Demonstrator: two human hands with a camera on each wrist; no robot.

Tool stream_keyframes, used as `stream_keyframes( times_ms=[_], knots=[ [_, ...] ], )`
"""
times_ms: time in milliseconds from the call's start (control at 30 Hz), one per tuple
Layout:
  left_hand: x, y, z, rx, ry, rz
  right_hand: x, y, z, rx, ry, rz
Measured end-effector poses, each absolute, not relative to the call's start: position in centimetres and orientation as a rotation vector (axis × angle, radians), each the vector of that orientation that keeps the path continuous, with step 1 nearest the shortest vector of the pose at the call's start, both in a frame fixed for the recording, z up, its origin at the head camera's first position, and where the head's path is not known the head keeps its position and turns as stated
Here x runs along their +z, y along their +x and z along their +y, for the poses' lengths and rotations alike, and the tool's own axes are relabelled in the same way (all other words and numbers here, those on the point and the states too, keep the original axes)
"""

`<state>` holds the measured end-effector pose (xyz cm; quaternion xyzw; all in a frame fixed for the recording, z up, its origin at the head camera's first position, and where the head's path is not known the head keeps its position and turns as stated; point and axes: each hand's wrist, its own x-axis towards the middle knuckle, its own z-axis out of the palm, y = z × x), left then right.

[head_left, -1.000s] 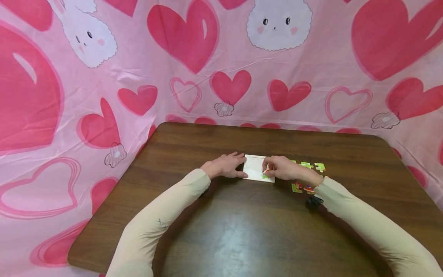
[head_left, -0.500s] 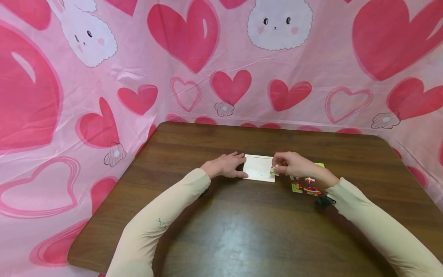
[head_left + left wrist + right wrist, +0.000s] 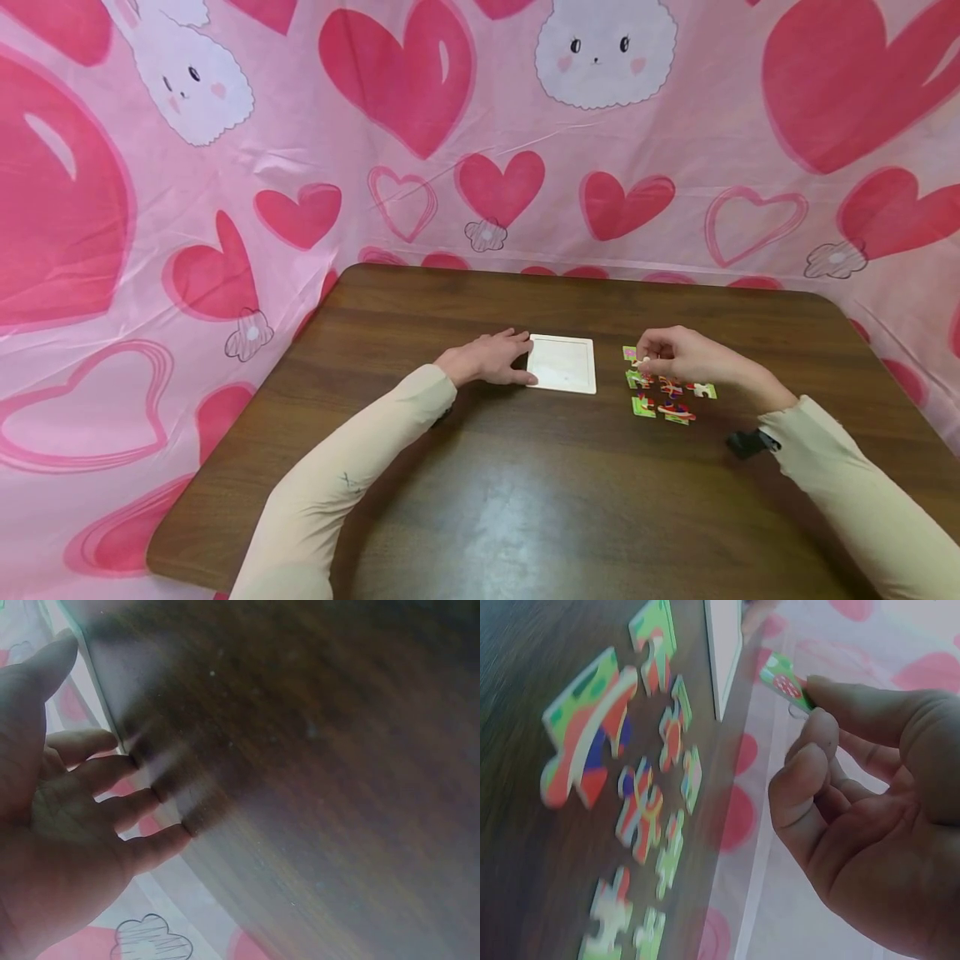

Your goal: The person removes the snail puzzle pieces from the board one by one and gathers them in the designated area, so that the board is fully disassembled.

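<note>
A white puzzle tray (image 3: 562, 364) lies flat on the wooden table, its inside bare. My left hand (image 3: 489, 358) rests at the tray's left edge with fingers spread; in the left wrist view the fingers (image 3: 135, 806) are relaxed and extended. To the right of the tray, my right hand (image 3: 686, 354) pinches a green and red puzzle piece (image 3: 784, 677) between thumb and fingertips, above the loose pieces. The hand partly covers the far pieces in the head view. Several colourful puzzle pieces (image 3: 677, 412) lie apart in loose rows below it.
The brown table (image 3: 480, 467) has a rounded far edge against a pink cloth (image 3: 510, 108) printed with hearts and rabbits. A gap of bare wood separates the tray from the pieces. Dark wrist cameras (image 3: 750, 443) sit under the sleeves.
My right hand has lifted the puzzle piece from the tray's lower right corner and carried it right, over the loose pieces. The left hand and the tray have stayed put.
</note>
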<state>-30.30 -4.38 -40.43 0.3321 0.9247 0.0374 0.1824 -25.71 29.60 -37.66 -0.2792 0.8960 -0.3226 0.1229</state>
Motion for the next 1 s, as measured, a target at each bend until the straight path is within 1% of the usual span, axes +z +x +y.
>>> stream_keyframes(
  times_ms=[233,567,1000],
  knots=[
    [-40.3,-30.3,-4.3,0.11,0.957,2.617,-37.0,-24.9,32.0,-0.928,-0.784,2.483],
    [-40.7,-30.3,-4.5,0.12,0.967,2.63,-36.9,-24.1,34.0,-0.881,-0.746,2.352],
    [-40.6,-30.0,-4.7,0.124,0.969,2.624,-38.2,-24.0,36.9,-0.846,-0.739,2.161]
  ],
)
